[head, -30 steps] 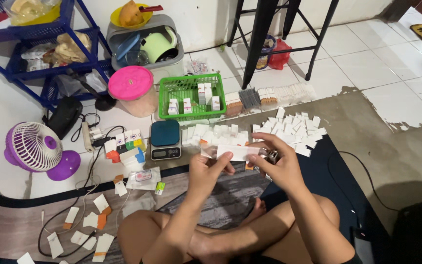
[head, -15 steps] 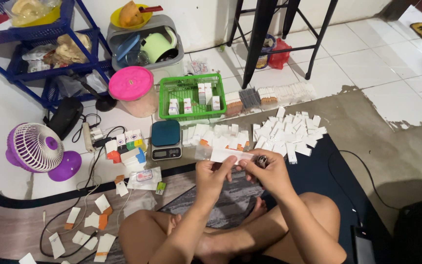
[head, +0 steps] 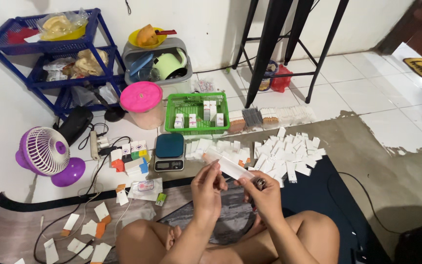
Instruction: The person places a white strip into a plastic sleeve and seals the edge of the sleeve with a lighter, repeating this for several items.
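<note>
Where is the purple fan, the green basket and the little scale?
purple fan (head: 42, 150): head view, middle of its grille.
green basket (head: 197, 130): head view, front rim.
small scale (head: 169, 145): head view, its dark weighing plate.

Between the left hand (head: 207, 188) and right hand (head: 264, 191) sits a flat white box (head: 229, 166) of smooth, matt card. At twelve o'clock the green basket (head: 197, 128) is glossy plastic mesh; at ten o'clock the purple fan (head: 45, 154) looks shiny plastic. The floor (head: 391, 93) tiles gleam.

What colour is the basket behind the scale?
Green basket, clearest in the head view.
</note>
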